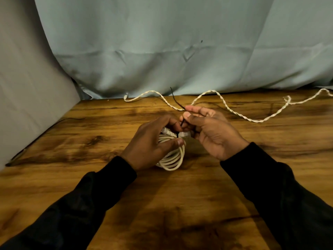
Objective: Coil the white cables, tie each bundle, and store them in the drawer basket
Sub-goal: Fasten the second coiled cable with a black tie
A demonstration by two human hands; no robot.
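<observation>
A coiled white cable (173,159) rests on the wooden table (72,141) under my hands. My left hand (153,141) grips the top of the coil, thumb pressed over the loops near its white plugs. My right hand (212,130) pinches a thin black tie (175,100) between thumb and fingers; the tie runs down around the bundle and its free end sticks up behind my fingers. A second white cable (234,112), twisted and uncoiled, snakes across the back of the table. No drawer basket is in view.
A pale blue cloth (162,51) hangs as a backdrop behind the table, with a grey cloth (27,87) along the left side. The twisted cable's right end runs off the frame's right edge.
</observation>
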